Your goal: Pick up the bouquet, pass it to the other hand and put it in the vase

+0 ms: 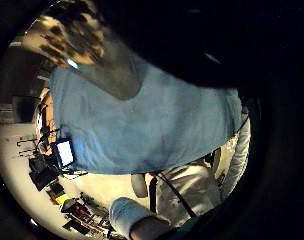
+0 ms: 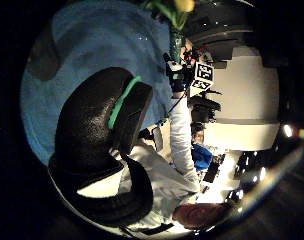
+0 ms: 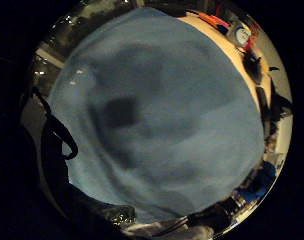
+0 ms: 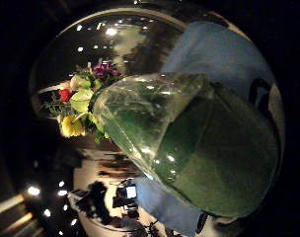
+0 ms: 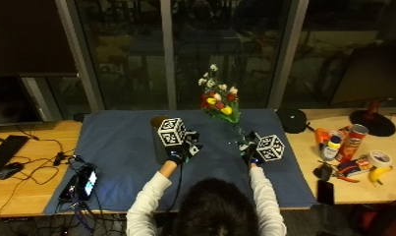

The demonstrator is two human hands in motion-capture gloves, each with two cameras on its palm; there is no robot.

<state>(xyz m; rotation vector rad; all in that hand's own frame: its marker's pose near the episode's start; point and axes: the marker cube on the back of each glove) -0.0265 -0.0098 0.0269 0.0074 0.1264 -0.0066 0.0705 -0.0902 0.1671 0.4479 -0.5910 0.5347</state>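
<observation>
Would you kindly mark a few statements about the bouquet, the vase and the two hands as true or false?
1. The right hand holds the bouquet upright above the blue cloth. True.
2. The bouquet already stands in the vase. False: it is held beside the vase, apart from it.
3. The left hand grips the bouquet's stems. False: the left hand is by the vase, and only the right hand holds the stems.
4. The bouquet's lower part is wrapped in clear film, seen in the right thumb side palm view. True.
5. A banana lies on the blue cloth. False: it lies on the bare wooden table, at the person's right.
</observation>
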